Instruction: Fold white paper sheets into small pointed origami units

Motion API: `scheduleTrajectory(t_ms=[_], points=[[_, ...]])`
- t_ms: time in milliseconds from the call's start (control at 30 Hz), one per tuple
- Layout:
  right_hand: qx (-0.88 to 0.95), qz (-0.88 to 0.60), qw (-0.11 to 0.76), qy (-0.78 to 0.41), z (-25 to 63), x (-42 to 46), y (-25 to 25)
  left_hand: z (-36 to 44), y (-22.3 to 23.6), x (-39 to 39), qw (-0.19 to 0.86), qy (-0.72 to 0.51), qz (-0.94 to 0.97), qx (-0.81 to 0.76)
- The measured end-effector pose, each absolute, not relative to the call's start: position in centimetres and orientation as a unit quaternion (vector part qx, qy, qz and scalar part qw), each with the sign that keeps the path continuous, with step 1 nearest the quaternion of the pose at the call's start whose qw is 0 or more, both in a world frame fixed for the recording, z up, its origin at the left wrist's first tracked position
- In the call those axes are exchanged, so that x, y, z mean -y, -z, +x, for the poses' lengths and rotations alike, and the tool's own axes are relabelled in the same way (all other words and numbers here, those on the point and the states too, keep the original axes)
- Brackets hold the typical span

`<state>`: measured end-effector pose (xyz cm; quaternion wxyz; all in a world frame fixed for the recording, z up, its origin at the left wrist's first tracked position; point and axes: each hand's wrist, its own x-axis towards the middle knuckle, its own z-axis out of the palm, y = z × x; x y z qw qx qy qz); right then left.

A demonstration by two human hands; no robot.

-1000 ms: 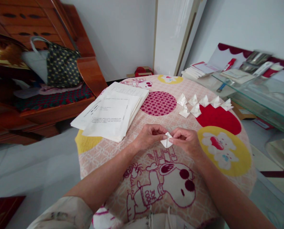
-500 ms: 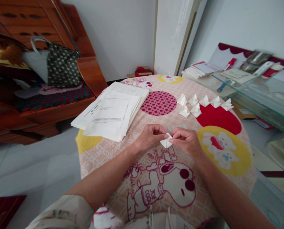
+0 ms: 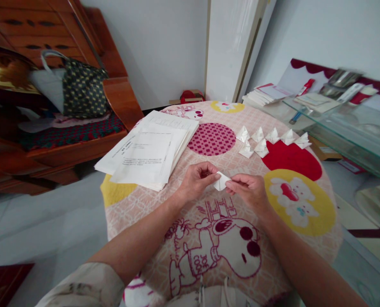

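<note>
My left hand (image 3: 196, 181) and my right hand (image 3: 248, 190) meet over the middle of a round table (image 3: 151, 200) covered with a cartoon-print cloth. Both pinch one small folded white paper piece (image 3: 221, 182) between thumb and fingers, the left from its left side, the right from its right. Several finished folded white paper shapes (image 3: 266, 140) lie in a cluster farther back on the cloth, apart from my hands. A stack of printed white sheets (image 3: 151, 151) rests at the table's back left.
A wooden bench (image 3: 81, 140) with a dotted dark bag (image 3: 81, 87) stands at the left. A glass shelf (image 3: 352, 128) with booklets, a pen and tubes runs along the right. A red object (image 3: 191, 95) sits on the floor by the far wall.
The small folded paper has shifted slightly up and left between my fingers, and its shape looks flatter. Both hands stay at the same spot over the table.
</note>
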<state>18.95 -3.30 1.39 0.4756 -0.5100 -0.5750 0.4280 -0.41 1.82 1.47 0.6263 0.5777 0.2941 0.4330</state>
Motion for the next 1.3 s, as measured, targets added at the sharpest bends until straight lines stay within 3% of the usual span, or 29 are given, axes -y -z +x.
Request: scheduleTrajectory(t_ms=[233, 633, 1133, 1300], points=[[0.61, -0.509, 0.481, -0.37, 19.0, 3.6, -1.4, -0.4, -1.5, -1.8, 0.62, -0.442, 0.581, -0.287], [0.594, -0.512, 0.488, -0.383, 18.5, 3.9, -1.4, -0.2, -1.4, -1.6, 0.619, -0.453, 0.568, -0.299], [0.566, -0.478, 0.435, -0.512, 18.2, 3.4, -1.7, -0.3, -2.0, -1.4, 0.611, -0.372, 0.609, -0.341], [0.561, -0.501, 0.48, -0.451, 18.0, 3.4, -1.6, 0.0, -1.7, -1.3, 0.636, -0.377, 0.593, -0.319]])
